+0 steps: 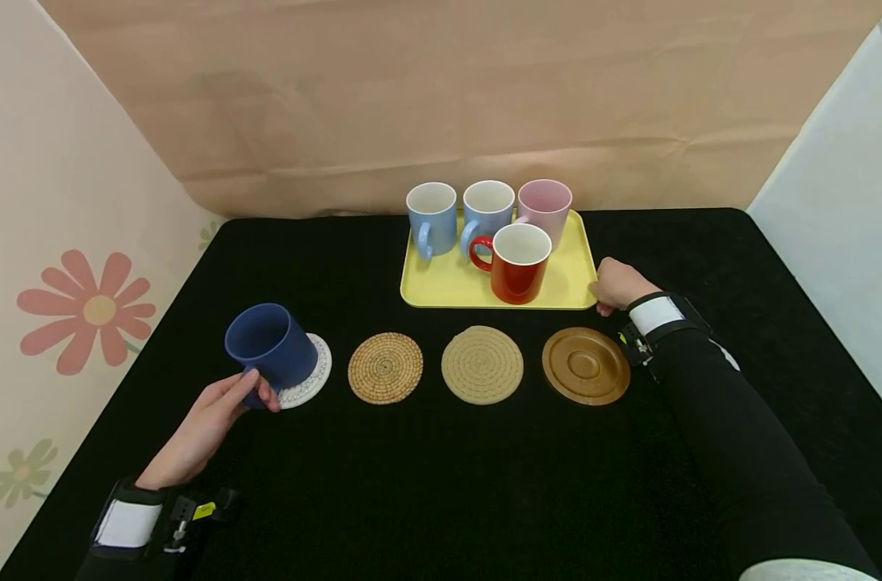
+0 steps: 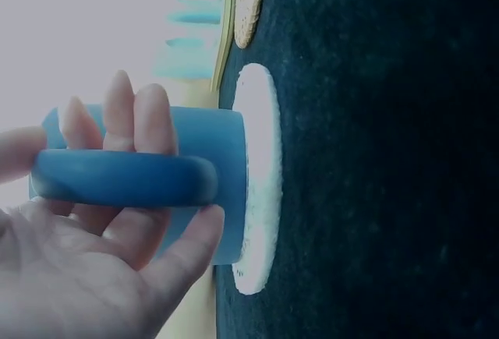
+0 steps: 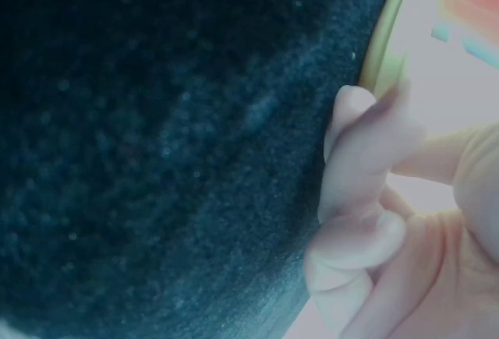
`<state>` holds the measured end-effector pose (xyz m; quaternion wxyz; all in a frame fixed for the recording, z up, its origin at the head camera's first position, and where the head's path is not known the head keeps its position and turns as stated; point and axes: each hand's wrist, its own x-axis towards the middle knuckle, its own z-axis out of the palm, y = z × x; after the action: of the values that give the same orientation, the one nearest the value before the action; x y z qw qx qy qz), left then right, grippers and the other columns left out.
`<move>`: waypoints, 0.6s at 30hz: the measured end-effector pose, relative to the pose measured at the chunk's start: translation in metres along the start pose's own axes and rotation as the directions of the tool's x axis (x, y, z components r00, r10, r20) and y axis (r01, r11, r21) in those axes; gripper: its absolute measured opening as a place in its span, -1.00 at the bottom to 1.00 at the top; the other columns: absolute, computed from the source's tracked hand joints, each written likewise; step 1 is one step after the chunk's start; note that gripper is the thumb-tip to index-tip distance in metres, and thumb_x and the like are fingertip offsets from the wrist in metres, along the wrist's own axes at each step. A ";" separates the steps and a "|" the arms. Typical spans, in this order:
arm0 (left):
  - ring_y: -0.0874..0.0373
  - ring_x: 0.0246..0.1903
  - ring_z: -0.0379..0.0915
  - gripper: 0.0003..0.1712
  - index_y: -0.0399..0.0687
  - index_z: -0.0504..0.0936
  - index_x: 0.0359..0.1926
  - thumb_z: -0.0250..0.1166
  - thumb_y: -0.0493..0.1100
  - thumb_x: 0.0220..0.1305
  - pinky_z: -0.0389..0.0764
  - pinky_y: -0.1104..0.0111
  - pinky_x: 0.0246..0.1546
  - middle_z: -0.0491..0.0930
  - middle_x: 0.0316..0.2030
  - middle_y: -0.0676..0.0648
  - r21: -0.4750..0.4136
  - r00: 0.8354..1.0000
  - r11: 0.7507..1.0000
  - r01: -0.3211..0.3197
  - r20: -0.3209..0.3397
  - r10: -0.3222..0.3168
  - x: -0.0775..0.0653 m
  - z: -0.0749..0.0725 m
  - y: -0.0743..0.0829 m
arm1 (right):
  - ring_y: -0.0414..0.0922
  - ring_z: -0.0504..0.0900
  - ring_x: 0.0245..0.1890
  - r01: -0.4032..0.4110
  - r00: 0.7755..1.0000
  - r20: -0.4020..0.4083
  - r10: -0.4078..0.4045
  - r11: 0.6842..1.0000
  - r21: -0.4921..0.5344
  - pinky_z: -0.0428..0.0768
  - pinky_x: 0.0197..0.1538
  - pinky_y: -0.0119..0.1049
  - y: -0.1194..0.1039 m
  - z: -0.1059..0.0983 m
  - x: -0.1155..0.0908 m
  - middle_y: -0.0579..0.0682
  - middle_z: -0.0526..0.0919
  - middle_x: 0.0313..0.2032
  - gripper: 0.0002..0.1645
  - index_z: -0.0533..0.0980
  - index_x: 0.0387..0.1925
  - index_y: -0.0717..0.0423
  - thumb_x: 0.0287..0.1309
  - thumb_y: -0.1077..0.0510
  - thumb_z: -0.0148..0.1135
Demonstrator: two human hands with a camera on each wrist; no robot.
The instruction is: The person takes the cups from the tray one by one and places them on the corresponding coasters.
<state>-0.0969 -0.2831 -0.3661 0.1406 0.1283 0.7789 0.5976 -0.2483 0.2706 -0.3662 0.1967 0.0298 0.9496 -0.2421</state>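
Note:
My left hand (image 1: pixel 219 411) holds a dark blue mug (image 1: pixel 269 347) by its handle, fingers through the loop in the left wrist view. The mug's base (image 2: pixel 234 191) meets the white round coaster (image 1: pixel 313 375), which shows at the mug's right side in the head view. At the back, my right hand (image 1: pixel 622 284) pinches the right edge of a yellow tray (image 1: pixel 441 282) with curled fingers. On that tray stand two light blue mugs (image 1: pixel 432 222), a pink mug (image 1: pixel 545 210) and, in front, a red mug (image 1: pixel 516 270) with a white inside.
Right of the white coaster, a brown woven coaster (image 1: pixel 386 368), a beige woven coaster (image 1: pixel 482 365) and a brown wooden saucer (image 1: pixel 586 365) lie in a row on the black tabletop (image 1: pixel 441 484). Brown paper (image 1: pixel 470 97) hangs behind the table; pale walls flank it.

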 end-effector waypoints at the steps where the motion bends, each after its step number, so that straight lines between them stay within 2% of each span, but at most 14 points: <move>1: 0.12 -0.21 0.51 -0.52 -0.39 0.44 -0.22 -0.24 -0.08 0.60 0.47 0.45 -0.04 0.55 -0.30 -0.09 0.001 1.000 1.000 0.000 -0.001 0.000 0.000 0.000 0.000 | -0.15 0.52 -0.69 0.002 1.000 0.000 -0.002 1.000 0.001 0.44 -0.56 -0.35 0.000 0.000 0.000 0.10 0.50 -0.64 -0.86 0.30 -0.30 0.43 0.32 0.34 -0.12; 5: 0.14 -0.20 0.52 -0.54 -0.40 0.44 -0.22 -0.22 -0.10 0.59 0.50 0.45 -0.05 0.55 -0.28 -0.09 0.006 1.000 1.000 -0.012 -0.019 0.012 -0.001 0.000 -0.001 | -0.15 0.52 -0.69 0.006 1.000 -0.001 -0.006 1.000 0.002 0.44 -0.57 -0.35 0.001 0.001 0.001 0.10 0.51 -0.65 -0.86 0.31 -0.33 0.41 0.29 0.35 -0.13; 10: 0.16 -0.19 0.52 -0.56 -0.45 0.44 -0.21 -0.19 -0.12 0.59 0.50 0.48 -0.07 0.55 -0.27 -0.13 0.067 0.997 0.997 -0.029 -0.068 0.033 -0.002 0.001 -0.001 | -0.15 0.52 -0.69 0.002 1.000 0.001 -0.002 1.000 0.006 0.44 -0.57 -0.35 0.001 0.001 0.002 0.11 0.51 -0.65 -0.87 0.30 -0.30 0.43 0.29 0.35 -0.12; 15: 0.20 -0.17 0.51 -0.55 -0.48 0.46 -0.17 -0.16 -0.13 0.58 0.49 0.53 -0.08 0.57 -0.26 -0.12 0.166 0.989 0.986 -0.016 -0.140 0.039 -0.004 0.001 -0.001 | -0.14 0.52 -0.69 0.001 1.000 0.001 -0.001 1.000 0.008 0.45 -0.56 -0.34 0.001 0.001 0.002 0.11 0.50 -0.64 -0.85 0.30 -0.29 0.43 0.33 0.34 -0.12; 17: 0.24 -0.18 0.50 -0.56 -0.44 0.49 -0.17 -0.14 -0.11 0.57 0.46 0.55 -0.10 0.58 -0.27 -0.08 0.237 0.983 0.972 0.010 -0.181 0.034 -0.005 0.001 0.000 | -0.13 0.52 -0.69 0.000 1.000 -0.001 0.000 1.000 0.009 0.45 -0.56 -0.34 0.001 0.001 0.003 0.12 0.50 -0.64 -0.85 0.30 -0.29 0.43 0.33 0.34 -0.12; 18: 0.25 -0.25 0.49 -0.57 -0.41 0.51 -0.18 -0.12 -0.10 0.57 0.46 0.55 -0.19 0.56 -0.32 -0.07 0.279 0.978 0.960 0.024 -0.208 0.036 -0.005 0.001 0.000 | -0.13 0.52 -0.68 -0.001 1.000 -0.002 0.001 1.000 0.010 0.45 -0.56 -0.34 0.002 0.002 0.003 0.12 0.50 -0.63 -0.85 0.29 -0.29 0.44 0.33 0.34 -0.12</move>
<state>-0.0920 -0.2840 -0.3658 0.0359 0.0852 0.8657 0.4920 -0.2499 0.2712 -0.3691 0.1955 0.0316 0.9487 -0.2465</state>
